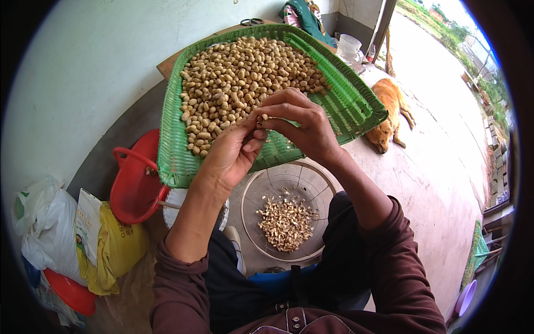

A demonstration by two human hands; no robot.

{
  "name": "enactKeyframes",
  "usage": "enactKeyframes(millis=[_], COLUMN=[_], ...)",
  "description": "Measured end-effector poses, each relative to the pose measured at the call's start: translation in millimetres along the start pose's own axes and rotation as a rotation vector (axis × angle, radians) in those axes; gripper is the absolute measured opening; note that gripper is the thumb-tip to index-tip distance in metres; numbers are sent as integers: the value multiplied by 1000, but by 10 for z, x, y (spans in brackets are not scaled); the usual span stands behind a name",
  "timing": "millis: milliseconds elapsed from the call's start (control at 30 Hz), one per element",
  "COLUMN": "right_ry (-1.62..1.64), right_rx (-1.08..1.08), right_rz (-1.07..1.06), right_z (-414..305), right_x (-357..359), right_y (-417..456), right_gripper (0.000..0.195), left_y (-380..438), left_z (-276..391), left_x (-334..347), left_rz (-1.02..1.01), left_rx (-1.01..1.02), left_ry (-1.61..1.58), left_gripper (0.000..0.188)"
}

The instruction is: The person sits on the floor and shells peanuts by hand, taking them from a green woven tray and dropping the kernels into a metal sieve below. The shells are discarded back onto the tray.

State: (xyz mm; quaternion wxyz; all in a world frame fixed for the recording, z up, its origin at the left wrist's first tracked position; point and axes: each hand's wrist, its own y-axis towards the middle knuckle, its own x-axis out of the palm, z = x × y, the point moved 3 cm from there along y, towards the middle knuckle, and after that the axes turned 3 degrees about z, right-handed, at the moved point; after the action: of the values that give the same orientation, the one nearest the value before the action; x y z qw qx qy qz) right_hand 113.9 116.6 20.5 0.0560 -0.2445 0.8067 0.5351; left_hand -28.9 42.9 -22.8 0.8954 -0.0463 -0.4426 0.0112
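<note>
My left hand [233, 152] and my right hand [302, 123] meet over the near part of a green woven tray [358, 100]. Between their fingertips is a peanut pod [262, 118] that looks broken open; the fingers partly hide it. Unshelled peanuts [246, 71] lie heaped over the far and left parts of the tray. Below the hands, between my knees, a round sieve-like tray [250, 234] holds a pile of empty peanut shells [288, 223].
A red plastic basket [135, 188] stands left of the green tray, near a yellow sack [121, 242] and white bags [50, 234]. Scissors [251, 21] and a clear plastic jug [348, 46] are beyond the tray. A brown dog [386, 112] lies on the floor at right.
</note>
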Motion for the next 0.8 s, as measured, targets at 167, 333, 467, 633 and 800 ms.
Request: enactKeyframes(millis=[167, 333, 467, 633, 800], right_ry=[-4, -120, -174, -156, -107], right_rx=[56, -60, -81, -10, -31], right_rz=[21, 16, 23, -25, -43], right_z=[-13, -49, -42, -12, -27], right_x=[-33, -25, -20, -39, -39], right_y=[6, 25, 13, -7, -1], right_gripper=[23, 24, 22, 22, 21], left_y=[11, 49, 6, -10, 2], left_z=[-21, -43, -27, -32, -16], left_x=[39, -24, 27, 56, -25], left_rz=[18, -11, 87, 96, 185], left_rx=[15, 3, 58, 71, 104], left_ry=[-42, -40, 43, 110, 92], left_gripper=[20, 18, 17, 17, 23])
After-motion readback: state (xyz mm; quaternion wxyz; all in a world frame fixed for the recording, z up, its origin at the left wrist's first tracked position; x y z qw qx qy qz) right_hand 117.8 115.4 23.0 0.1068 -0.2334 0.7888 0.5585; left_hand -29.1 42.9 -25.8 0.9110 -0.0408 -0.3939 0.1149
